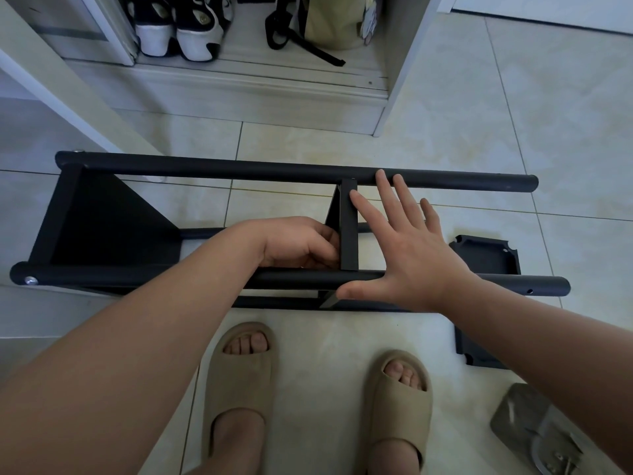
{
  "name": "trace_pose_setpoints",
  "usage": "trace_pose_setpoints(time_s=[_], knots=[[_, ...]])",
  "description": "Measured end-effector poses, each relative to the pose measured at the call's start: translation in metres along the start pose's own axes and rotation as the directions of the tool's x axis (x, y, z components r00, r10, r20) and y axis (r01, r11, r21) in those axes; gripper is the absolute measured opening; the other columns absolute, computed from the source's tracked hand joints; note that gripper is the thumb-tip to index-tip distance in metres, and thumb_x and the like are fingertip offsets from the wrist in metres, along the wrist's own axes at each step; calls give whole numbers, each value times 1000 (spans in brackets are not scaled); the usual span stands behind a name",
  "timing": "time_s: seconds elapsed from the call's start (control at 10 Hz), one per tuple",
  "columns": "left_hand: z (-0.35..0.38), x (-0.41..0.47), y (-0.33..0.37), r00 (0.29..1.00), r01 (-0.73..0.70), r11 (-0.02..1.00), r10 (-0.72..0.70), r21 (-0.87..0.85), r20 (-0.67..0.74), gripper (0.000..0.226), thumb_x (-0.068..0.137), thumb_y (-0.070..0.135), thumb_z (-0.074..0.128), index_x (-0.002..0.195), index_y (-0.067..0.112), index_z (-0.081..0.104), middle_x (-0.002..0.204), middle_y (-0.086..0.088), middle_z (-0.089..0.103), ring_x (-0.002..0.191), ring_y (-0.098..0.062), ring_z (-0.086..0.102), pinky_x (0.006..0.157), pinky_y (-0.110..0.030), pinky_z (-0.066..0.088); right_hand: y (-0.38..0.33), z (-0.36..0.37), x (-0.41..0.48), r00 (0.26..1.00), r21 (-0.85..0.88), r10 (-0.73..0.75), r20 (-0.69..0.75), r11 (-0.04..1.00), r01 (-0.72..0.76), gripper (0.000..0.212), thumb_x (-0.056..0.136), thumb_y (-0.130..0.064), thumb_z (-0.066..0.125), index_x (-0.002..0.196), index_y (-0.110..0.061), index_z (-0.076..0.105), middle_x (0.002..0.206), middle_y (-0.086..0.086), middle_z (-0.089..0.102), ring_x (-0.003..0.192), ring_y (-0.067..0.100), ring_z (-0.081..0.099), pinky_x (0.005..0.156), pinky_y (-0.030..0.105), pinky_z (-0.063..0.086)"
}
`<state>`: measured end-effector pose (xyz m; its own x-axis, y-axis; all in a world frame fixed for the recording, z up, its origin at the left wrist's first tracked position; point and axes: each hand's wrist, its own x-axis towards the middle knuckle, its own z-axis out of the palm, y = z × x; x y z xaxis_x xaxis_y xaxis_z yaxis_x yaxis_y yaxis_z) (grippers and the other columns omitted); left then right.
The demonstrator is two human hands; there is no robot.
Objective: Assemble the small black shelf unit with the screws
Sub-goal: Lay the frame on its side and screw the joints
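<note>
- The small black shelf unit (113,231) lies on its side on the tiled floor. A screw head (30,280) shows at the left end of the near pole, so that end looks fastened.
- Left hand (301,246): reaches in between the poles, knuckles up, fingers curled around the left edge of the middle shelf panel (348,231). Whether it also holds a screw is hidden.
- Risk: I see no screw at this panel. If the grip eases, it could tip or slide out of line with its holes.
- Right hand (404,248): flat and fully spread, gripping nothing. Fingertips rest on the panel's top and the far pole (462,182), thumb on the near pole (534,286).
- Risk: the poles' right ends are free. Uneven pressing could roll or spread them, or nip a finger against the panel.
- A loose shelf panel (486,257) lies on the floor beyond the right hand, not yet fitted.
</note>
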<state>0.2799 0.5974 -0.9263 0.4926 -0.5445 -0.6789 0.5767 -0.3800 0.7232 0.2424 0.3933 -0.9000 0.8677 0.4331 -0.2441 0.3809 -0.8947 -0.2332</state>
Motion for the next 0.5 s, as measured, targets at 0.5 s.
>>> trace_pose_setpoints(time_s=[0.5], knots=[[-1, 0, -1, 1000, -8, 995, 10, 98, -21, 22, 92, -4, 55, 113, -9, 61, 98, -17, 65, 83, -21, 62, 77, -27, 51, -1, 0, 0, 1000, 1, 4, 1, 1000, -4, 128, 57, -104, 31, 159, -40, -12, 166, -3, -29, 151, 20, -30, 123, 61, 2]])
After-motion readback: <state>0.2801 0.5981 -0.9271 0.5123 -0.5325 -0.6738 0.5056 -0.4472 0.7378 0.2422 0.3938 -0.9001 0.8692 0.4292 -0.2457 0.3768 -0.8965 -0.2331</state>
